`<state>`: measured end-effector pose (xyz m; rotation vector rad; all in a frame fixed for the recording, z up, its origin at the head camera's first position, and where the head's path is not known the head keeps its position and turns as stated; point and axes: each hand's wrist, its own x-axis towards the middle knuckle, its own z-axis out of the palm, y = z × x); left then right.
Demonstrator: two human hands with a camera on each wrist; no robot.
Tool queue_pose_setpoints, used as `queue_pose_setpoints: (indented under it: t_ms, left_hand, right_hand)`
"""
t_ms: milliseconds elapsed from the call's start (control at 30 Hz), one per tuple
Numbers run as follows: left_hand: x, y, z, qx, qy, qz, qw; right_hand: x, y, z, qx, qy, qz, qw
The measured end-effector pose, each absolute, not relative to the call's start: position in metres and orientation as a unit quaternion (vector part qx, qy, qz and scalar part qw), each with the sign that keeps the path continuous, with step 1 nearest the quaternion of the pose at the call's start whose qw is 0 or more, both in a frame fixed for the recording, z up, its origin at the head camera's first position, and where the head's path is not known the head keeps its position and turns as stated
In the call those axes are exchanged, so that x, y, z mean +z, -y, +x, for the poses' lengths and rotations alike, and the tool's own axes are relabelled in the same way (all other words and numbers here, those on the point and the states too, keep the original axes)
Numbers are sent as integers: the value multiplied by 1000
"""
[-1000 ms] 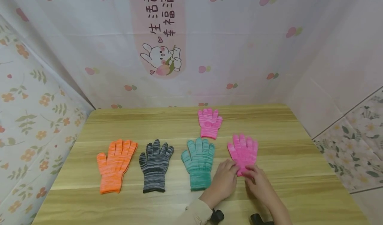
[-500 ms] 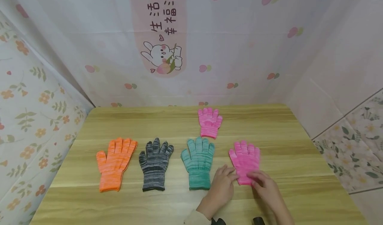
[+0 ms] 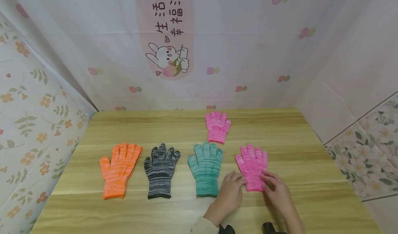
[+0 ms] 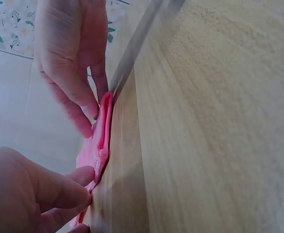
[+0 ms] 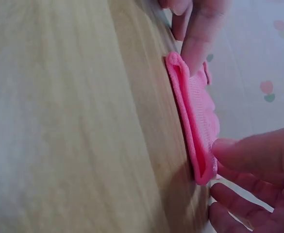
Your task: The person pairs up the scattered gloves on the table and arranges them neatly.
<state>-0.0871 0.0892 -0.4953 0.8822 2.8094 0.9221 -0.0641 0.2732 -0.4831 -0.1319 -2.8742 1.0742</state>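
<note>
A pink knit glove (image 3: 253,165) lies flat at the right end of a row, fingers pointing away and cuff towards me. My left hand (image 3: 231,189) holds the left edge of its cuff between thumb and finger. On the opposite edge, my right hand (image 3: 277,192) pinches the cuff, with the thumb (image 5: 248,155) on top and the other fingers at the side. The cuff opening (image 5: 192,126) faces the right wrist camera. Left of it lie a teal glove (image 3: 206,170), a black-and-grey glove (image 3: 161,171) and an orange glove (image 3: 119,171), each palm-flat.
Behind the row, a second pink glove (image 3: 217,127) lies near the back of the wood-grain table (image 3: 161,127). A printed curtain (image 3: 236,54) hangs along the back edge, with a floral cloth (image 3: 40,123) on the left. The teal glove is close to my left hand.
The pink glove in the row slid towards me and straightened, then shifted slightly left. Both hands moved with it. The other gloves stayed in place.
</note>
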Motion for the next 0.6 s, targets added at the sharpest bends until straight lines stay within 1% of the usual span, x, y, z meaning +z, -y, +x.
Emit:
queue_pose_setpoints:
  t_ms: [233,367,467,600]
  left_hand:
    - [-496,-91,-87,298,-913,277,38]
    - [-488,-91,-89,292,-913,283,39]
    - [-478,-90,-98,309,-910,271,55]
    - [-462,-84,-120,363,-898,235,78]
  right_hand:
    - [-483,-273,-59,337,940,-39,26]
    - [-483,-272,-57,339,940,-38,26]
    - [-483,-272,-58,341,939,-37,28]
    - [-484,-271,-58,340,939,-37,27]
